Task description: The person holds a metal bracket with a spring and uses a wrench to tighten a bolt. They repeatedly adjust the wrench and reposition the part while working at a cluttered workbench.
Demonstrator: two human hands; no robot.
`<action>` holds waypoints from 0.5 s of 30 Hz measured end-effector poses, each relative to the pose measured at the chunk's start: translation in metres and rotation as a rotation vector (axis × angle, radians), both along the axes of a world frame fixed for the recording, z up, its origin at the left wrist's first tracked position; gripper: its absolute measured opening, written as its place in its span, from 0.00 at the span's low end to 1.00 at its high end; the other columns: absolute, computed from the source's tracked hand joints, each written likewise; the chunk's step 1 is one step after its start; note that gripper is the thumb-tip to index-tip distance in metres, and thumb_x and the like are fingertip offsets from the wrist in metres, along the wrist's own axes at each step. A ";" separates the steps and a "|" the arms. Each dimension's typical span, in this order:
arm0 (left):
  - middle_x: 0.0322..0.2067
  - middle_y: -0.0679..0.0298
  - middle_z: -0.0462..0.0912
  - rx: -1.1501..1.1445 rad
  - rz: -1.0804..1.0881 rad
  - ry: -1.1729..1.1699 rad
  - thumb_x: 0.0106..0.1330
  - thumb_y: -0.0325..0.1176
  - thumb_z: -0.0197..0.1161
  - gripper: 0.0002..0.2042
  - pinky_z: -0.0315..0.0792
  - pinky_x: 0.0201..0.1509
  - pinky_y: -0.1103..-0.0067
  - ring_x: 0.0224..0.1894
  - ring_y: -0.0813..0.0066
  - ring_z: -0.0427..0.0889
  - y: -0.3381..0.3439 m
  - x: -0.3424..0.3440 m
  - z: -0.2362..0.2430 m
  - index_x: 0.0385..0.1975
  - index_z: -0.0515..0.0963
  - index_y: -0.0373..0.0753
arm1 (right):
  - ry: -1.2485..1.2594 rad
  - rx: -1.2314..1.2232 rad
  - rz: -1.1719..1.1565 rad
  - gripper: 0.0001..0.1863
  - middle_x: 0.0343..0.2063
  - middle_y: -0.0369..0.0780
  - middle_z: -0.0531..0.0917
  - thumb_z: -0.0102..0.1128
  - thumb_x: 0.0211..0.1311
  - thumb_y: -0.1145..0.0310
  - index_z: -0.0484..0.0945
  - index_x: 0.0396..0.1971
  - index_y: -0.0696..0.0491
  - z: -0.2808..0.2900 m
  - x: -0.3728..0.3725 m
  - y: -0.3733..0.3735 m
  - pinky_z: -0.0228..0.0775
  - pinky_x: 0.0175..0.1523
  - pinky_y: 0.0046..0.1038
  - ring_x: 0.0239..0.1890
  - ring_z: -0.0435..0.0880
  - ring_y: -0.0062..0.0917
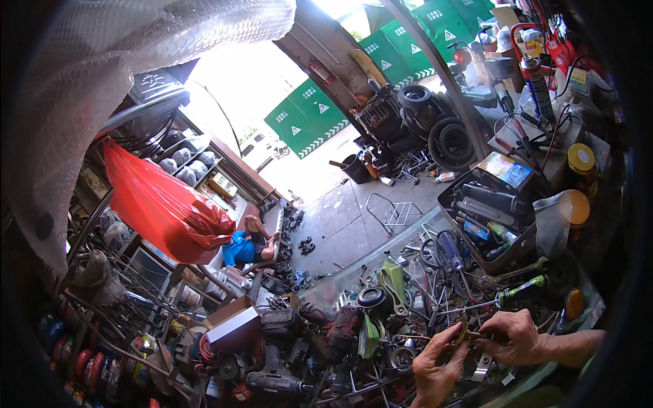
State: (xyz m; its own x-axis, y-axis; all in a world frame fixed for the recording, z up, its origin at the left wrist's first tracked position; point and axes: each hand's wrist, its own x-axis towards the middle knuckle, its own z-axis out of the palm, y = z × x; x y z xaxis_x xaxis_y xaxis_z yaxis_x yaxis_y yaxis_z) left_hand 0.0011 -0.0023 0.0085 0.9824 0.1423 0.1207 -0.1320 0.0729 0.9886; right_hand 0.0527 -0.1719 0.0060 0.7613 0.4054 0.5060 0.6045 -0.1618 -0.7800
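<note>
At the lower right, my left hand (pixel 435 367) pinches a small brass-coloured metal part (pixel 465 333) between thumb and fingers. My right hand (pixel 515 338) comes in from the right with its fingers closed on the other end of the same part. What exact kind of part it is cannot be made out. Just beyond my right hand lies a screwdriver (pixel 525 291) with a green and black handle. A flat silver metal plate (pixel 481 367) with a hole is below my right hand. Near my left hand sits a metal ring clamp (pixel 402 357).
Loose tools and parts crowd the glass-topped bench, with a cordless drill (pixel 277 374) at the left. A black toolbox (pixel 490 255) stands beyond my hands. A red plastic bag (pixel 160 204) hangs at the left. Farther off, a person in a blue shirt (pixel 238 249) sits near the doorway.
</note>
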 end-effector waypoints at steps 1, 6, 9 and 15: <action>0.38 0.62 0.82 0.023 0.009 -0.021 0.62 0.17 0.58 0.17 0.76 0.43 0.83 0.38 0.79 0.81 -0.001 0.000 0.001 0.51 0.72 0.32 | -0.015 0.028 -0.017 0.12 0.20 0.40 0.81 0.71 0.50 0.70 0.80 0.31 0.60 0.000 -0.001 0.000 0.73 0.23 0.23 0.18 0.80 0.22; 0.40 0.57 0.81 0.032 0.009 0.027 0.62 0.17 0.59 0.14 0.76 0.46 0.80 0.40 0.75 0.81 -0.002 0.000 0.002 0.48 0.72 0.29 | 0.186 0.013 0.034 0.14 0.21 0.40 0.81 0.72 0.50 0.67 0.80 0.32 0.60 0.000 -0.002 -0.004 0.73 0.23 0.22 0.19 0.81 0.20; 0.46 0.60 0.80 0.282 0.087 -0.135 0.57 0.19 0.65 0.19 0.76 0.43 0.83 0.42 0.79 0.81 0.002 0.001 0.002 0.50 0.77 0.36 | 0.296 0.061 0.118 0.12 0.21 0.41 0.82 0.67 0.56 0.66 0.80 0.32 0.61 0.002 0.001 -0.002 0.74 0.25 0.23 0.21 0.82 0.21; 0.45 0.61 0.80 0.269 0.053 -0.143 0.57 0.19 0.66 0.18 0.76 0.43 0.84 0.40 0.80 0.80 0.000 0.002 0.005 0.49 0.77 0.35 | 0.011 -0.026 -0.016 0.09 0.21 0.41 0.82 0.66 0.56 0.69 0.80 0.30 0.60 0.001 -0.002 0.000 0.73 0.24 0.26 0.20 0.81 0.26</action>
